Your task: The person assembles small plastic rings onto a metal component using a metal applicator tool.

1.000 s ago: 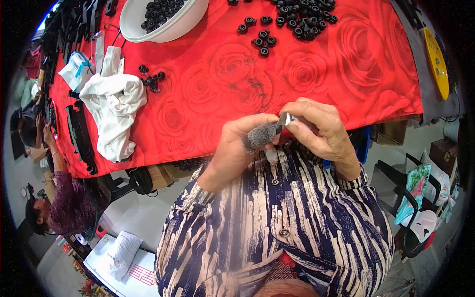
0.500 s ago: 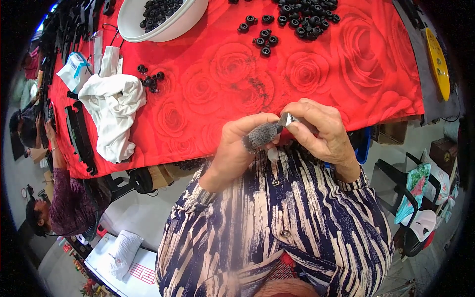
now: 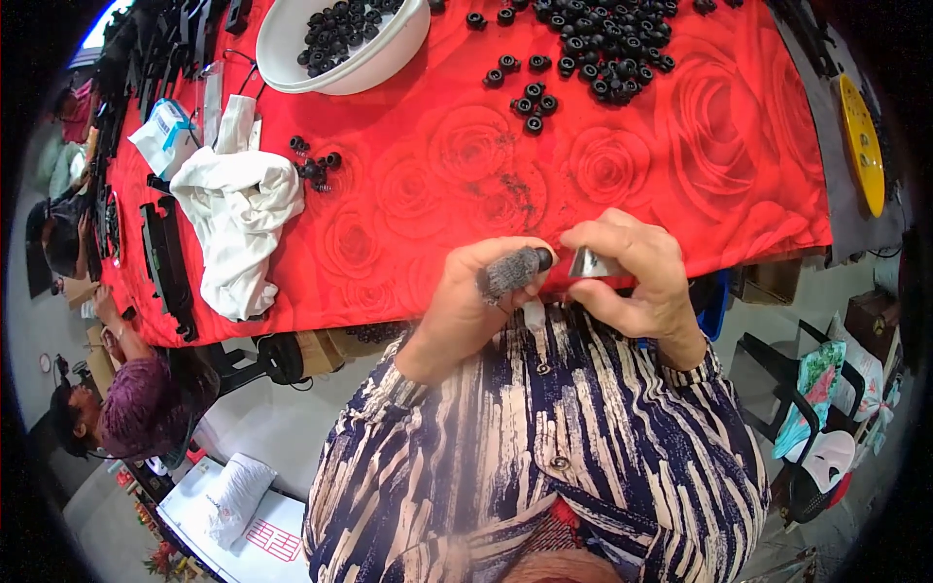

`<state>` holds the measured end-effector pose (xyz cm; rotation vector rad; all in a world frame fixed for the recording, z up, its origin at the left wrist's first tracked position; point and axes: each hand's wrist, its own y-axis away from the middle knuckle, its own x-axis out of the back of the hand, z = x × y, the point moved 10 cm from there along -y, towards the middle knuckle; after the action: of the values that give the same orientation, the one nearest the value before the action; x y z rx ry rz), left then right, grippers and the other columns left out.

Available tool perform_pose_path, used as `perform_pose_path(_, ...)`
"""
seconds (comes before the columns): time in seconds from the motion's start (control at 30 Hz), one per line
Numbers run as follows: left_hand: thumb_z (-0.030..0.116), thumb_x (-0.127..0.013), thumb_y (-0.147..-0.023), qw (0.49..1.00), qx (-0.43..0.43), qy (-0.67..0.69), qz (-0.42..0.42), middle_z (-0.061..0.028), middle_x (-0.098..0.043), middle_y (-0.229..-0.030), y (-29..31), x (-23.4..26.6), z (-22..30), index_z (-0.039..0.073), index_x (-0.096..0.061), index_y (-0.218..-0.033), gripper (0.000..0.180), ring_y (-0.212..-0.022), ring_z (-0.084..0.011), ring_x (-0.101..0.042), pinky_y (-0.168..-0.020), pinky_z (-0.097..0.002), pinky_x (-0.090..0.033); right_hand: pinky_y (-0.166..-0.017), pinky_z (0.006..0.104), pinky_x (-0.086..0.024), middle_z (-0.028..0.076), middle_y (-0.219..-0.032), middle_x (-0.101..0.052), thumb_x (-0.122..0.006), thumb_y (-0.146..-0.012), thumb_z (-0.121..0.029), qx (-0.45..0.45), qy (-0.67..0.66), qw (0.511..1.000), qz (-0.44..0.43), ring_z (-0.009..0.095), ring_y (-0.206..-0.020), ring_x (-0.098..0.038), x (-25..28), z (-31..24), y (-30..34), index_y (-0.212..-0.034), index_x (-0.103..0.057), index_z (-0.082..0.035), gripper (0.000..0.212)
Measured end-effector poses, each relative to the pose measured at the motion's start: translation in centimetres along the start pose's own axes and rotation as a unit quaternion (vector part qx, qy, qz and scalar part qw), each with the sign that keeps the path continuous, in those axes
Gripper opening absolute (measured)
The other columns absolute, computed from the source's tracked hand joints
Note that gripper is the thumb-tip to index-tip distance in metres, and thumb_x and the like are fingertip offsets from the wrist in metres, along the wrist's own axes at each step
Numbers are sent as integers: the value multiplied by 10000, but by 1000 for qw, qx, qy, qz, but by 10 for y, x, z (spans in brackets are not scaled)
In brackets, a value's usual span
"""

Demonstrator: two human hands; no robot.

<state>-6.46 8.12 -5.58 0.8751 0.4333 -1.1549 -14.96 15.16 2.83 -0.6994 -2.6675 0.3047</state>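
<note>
My left hand (image 3: 466,296) is closed on a small round black part (image 3: 544,258), which pokes out at the fingertips. A grey fuzzy cover (image 3: 507,276), apparently wrapped around a finger, sits right beside the part. Just to the right, my right hand (image 3: 637,277) pinches a small shiny metal blade (image 3: 590,262) between thumb and fingers. A short gap separates the blade from the black part. On the red rose-patterned tablecloth (image 3: 408,194) beyond my hands lie dark crumbs (image 3: 515,191).
Many similar black parts (image 3: 612,58) are heaped at the far side. A white bowl (image 3: 389,58) holds more. Leftward are a crumpled white cloth (image 3: 238,209), black strip-shaped pieces (image 3: 167,267) and a co-worker (image 3: 146,398). A yellow plate (image 3: 861,146) lies far right.
My hands have drawn apart: the blade, which was against the part in my left hand, is now off to its right. The black part's round end now shows. The view has shifted slightly.
</note>
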Motion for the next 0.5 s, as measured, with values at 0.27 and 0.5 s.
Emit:
perform_pose_path(0.27, 158, -533, -889, 990, 96, 102, -15, -10, -592, -791, 8, -9, -13, -1, -597, -975, 191, -652, -54, -529, -581, -182, -433, -434, 285, -371, 49, -657, -513, -716, -606, -76, 229, 194, 951, 74, 176, -524, -516, -16, -35, 9, -949, -600, 35, 379)
perform_pose_path(0.5, 182, -566, -876, 988, 115, 96, -43, -60, -632, -864, 14, -2, -23, 18, -600, -950, 183, -766, -143, -612, -656, -272, -498, -397, 266, -266, 9, -606, -449, -686, -611, -6, 326, 244, 909, 93, 115, -457, -401, -24, -59, 21, -876, -618, 60, 282)
